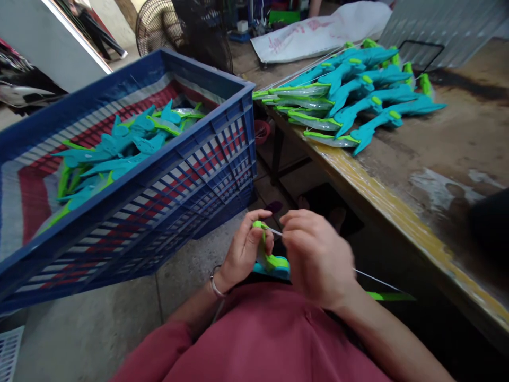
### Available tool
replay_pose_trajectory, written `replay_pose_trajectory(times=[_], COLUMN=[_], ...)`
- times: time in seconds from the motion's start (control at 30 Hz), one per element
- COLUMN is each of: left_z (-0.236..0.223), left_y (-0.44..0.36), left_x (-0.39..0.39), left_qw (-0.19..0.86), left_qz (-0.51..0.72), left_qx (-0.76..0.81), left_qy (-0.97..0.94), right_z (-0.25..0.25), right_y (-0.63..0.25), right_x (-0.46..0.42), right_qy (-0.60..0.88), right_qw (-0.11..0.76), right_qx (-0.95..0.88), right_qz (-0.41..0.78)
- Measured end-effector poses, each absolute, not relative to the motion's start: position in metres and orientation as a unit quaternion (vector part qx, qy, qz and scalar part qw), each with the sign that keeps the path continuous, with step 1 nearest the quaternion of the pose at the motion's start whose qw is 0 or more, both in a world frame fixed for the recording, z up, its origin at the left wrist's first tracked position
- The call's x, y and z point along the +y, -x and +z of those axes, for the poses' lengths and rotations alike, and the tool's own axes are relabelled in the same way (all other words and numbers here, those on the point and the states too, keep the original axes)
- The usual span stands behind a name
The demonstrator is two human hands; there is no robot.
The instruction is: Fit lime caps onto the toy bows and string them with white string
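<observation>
A toy bow (274, 263) with a teal middle and lime-green limbs lies across my lap, partly hidden by my hands. My left hand (242, 249) grips its green limb near the tip, thumb and fingers closed round it. A white string (274, 231) runs from that tip into my right hand (318, 254), whose fingers are curled shut on it. Beyond my right wrist the string continues to the other green limb end (392, 296), low on the right. The fingertips of my right hand are hidden behind its knuckles.
At my left stands a large blue plastic crate (207, 175), lined with striped sheeting and holding several similar bows (127, 140). More bows (358, 101) are stacked on the worktable (437, 159), whose yellow-taped edge is close on my right. A fan (159, 26) and a white sack (318, 34) are farther back.
</observation>
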State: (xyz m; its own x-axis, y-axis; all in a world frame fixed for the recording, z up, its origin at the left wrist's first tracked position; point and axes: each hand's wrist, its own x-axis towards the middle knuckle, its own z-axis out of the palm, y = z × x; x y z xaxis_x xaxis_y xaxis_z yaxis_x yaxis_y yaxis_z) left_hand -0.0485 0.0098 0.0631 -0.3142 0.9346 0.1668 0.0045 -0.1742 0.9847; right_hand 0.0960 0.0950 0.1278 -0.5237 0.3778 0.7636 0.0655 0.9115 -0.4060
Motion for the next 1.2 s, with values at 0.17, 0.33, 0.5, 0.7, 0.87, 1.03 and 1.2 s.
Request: replay_pose_trajectory(times=[0.17, 0.33, 0.5, 0.7, 0.87, 1.03, 1.2], left_z=[0.062, 0.066, 0.067, 0.068, 0.065, 0.062, 0.065], left_y=[0.055, 0.048, 0.042, 0.038, 0.042, 0.046, 0.045], left_x=[0.016, 0.017, 0.015, 0.013, 0.014, 0.013, 0.012], left_qw=[0.399, 0.390, 0.398, 0.397, 0.433, 0.437, 0.432], left_qz=[0.624, 0.677, 0.687, 0.676, 0.683, 0.673, 0.657], left_qx=[0.467, 0.430, 0.453, 0.455, 0.407, 0.409, 0.442], left_qy=[-0.484, -0.453, -0.405, -0.422, -0.424, -0.435, -0.432], right_z=[0.161, 0.127, 0.113, 0.105, 0.099, 0.093, 0.087], right_y=[-0.112, -0.104, -0.101, -0.094, -0.092, -0.089, -0.090], right_x=[0.106, 0.103, 0.092, 0.094, 0.101, 0.103, 0.100], right_qy=[0.213, 0.223, 0.169, 0.183, 0.245, 0.212, 0.208], right_qw=[0.543, 0.505, 0.423, 0.412, 0.374, 0.320, 0.361], right_qx=[-0.763, -0.783, -0.835, -0.807, -0.678, -0.577, -0.647], right_qz=[0.277, 0.287, 0.309, 0.380, 0.583, 0.720, 0.638])
